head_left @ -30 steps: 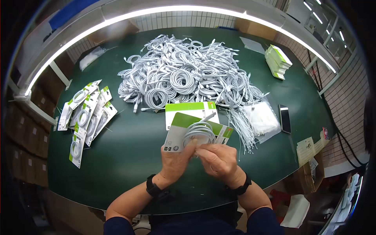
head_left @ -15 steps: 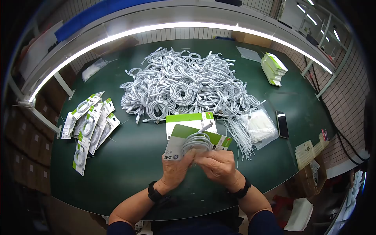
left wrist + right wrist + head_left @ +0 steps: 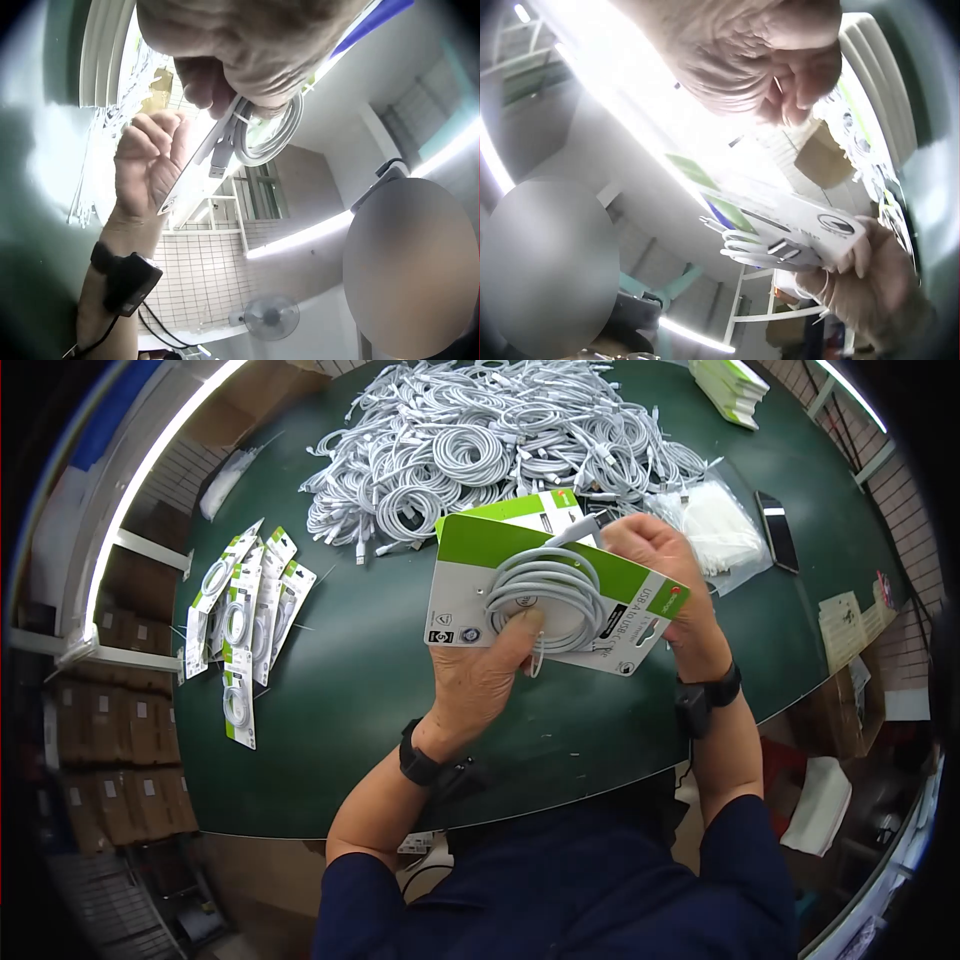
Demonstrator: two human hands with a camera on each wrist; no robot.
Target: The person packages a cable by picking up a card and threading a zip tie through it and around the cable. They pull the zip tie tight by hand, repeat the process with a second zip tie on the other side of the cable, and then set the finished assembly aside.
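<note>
In the head view my left hand [image 3: 475, 675] grips a green and white cardboard package card [image 3: 465, 550], thumb on its front. A coiled pale USB cable [image 3: 512, 572] lies against the card under that thumb, one plug pointing up. A thin cable tie [image 3: 539, 660] hangs below it. My right hand [image 3: 665, 565] is at the card's upper right side, fingers loosely bent with nothing visible in them. In the left wrist view the right hand [image 3: 150, 165] is beside the card's edge, and a USB plug [image 3: 219, 163] sticks out along the card.
A big heap of coiled cables [image 3: 470, 455] covers the back of the green table [image 3: 330, 770]. Carded cables [image 3: 240, 620] lie at left. More cards [image 3: 525, 510] lie behind the held one. A bag of cable ties [image 3: 725, 525], a phone [image 3: 778, 532] and a card stack [image 3: 730, 390] are at right.
My right hand has left the coil beside the left thumb and moved up and right. The held card is higher in the head view and faces it more squarely. The head view has tilted down.
</note>
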